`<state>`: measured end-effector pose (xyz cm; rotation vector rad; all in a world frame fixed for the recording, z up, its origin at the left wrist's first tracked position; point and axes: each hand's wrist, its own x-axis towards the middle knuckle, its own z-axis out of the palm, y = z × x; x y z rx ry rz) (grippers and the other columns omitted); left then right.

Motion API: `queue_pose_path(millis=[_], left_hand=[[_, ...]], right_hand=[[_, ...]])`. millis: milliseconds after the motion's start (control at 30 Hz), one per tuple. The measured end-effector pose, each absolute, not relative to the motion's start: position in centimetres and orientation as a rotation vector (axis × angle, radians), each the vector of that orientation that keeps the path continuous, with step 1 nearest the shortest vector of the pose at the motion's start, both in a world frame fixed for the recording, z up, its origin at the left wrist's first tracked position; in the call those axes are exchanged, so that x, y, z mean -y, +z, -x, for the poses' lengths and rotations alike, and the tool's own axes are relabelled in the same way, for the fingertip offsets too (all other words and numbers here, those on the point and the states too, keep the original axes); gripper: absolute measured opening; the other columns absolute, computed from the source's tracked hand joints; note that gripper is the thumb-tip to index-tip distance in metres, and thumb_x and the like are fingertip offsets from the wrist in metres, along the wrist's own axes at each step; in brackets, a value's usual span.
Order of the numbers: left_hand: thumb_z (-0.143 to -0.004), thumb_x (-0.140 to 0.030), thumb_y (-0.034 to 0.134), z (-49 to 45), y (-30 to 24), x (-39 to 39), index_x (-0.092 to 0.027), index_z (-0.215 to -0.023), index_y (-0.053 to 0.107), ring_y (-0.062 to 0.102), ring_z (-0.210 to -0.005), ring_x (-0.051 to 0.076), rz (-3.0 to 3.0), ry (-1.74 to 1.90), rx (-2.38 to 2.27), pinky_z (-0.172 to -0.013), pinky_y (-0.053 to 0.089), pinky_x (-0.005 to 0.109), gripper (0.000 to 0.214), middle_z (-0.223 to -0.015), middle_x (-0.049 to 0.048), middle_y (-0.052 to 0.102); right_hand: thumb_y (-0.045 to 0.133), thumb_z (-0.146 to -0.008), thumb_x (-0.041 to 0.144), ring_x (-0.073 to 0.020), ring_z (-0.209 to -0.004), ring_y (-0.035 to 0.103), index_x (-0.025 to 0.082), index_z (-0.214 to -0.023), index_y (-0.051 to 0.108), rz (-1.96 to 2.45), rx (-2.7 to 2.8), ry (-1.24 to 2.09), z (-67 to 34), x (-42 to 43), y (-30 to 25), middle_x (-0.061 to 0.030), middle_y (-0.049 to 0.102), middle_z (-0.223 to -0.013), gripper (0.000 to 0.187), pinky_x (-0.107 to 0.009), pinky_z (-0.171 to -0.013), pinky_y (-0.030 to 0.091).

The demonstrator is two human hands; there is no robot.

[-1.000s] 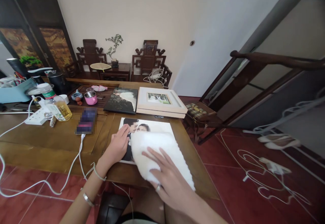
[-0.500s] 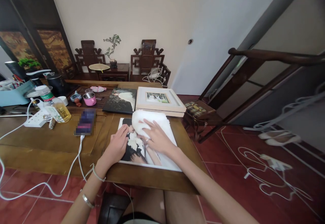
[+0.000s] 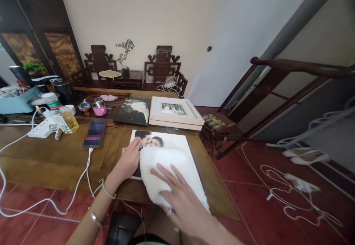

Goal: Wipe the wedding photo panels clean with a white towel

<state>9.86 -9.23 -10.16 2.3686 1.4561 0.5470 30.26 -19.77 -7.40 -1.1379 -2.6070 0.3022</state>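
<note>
Photo panel [image 3: 173, 141] lies flat near the front edge of our wooden surface [image 3: 63, 160], its top strip in view and much of the rest hidden under a white cloth [image 3: 179, 157]. From the far left we see a light blue box [image 3: 19, 103] of small items, a white power strip [image 3: 39, 129] and, just beside it, a bottle [image 3: 66, 121] of yellowish liquid; then a phone [image 3: 94, 132] with a white cable [image 3: 89, 157] at its near end, and a pink cup [image 3: 99, 109] beyond it. Further right, a dark picture [image 3: 124, 112] lies just beside some pale frames [image 3: 177, 123], both beyond the panel, and past the surface's right end stands a dark chair [image 3: 305, 66] with a plaid bag [image 3: 214, 122] at its seat. Our left hand [image 3: 129, 160] rests at the panel's left side, its fingers nearly straight and close together, covering part of the print. Our right hand [image 3: 183, 198] lies over the cloth, its fingers spread apart and touching it from above; whether they also pinch the fabric, we cannot tell. Hand and cloth together block our view of the panel's lower part.
</note>
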Motion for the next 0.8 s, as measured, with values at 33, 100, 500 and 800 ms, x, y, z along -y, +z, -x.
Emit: queue_pose_path(millis=[33,100,500,800], left_hand=[[-0.094,-0.020,0.024,-9.9,-10.1,9.2,-0.013,-0.140,0.030,0.025,-0.138,0.023,-2.368,0.547,-1.458,-0.104,0.032,0.044,0.047,-0.149,0.0134,0.029],[-0.094,-0.020,0.024,-9.9,-10.2,9.2,-0.013,-0.140,0.030,0.025,-0.138,0.023,-2.370,0.549,-1.458,-0.104,0.032,0.044,0.047,-0.149,0.0135,0.029],[-0.096,-0.029,0.026,-9.7,-9.9,9.5,-0.020,-0.142,0.028,0.023,-0.139,0.020,-2.251,0.758,-1.352,-0.109,0.028,0.042,0.047,-0.150,0.0075,0.028],[-0.097,-0.038,0.023,-9.4,-9.2,9.9,-0.014,-0.137,0.039,0.028,-0.137,0.018,-2.121,0.939,-1.258,-0.115,0.020,0.037,0.050,-0.146,0.0079,0.037]], right_hand=[[0.050,-0.074,0.011,-0.0245,-0.140,0.014,0.020,-0.082,0.064,1.130,2.611,0.306,-30.5,19.8,-7.3,-0.0033,0.031,-0.149,0.018,-0.052,-0.113,0.011],[0.049,-0.075,0.011,-0.0228,-0.139,0.017,0.020,-0.080,0.064,1.142,2.590,0.295,-30.9,19.2,-7.3,-0.0033,0.035,-0.146,0.018,-0.050,-0.114,0.013],[0.047,-0.083,0.017,-0.0274,-0.135,0.028,0.018,-0.085,0.065,1.290,2.401,0.200,-30.8,13.5,-7.5,-0.0106,0.048,-0.137,0.018,-0.056,-0.109,0.021],[0.051,-0.073,0.010,-0.0209,-0.138,0.023,0.021,-0.086,0.064,0.885,2.670,0.533,-29.9,17.6,-5.5,0.0003,0.043,-0.141,0.021,-0.050,-0.115,0.012]])
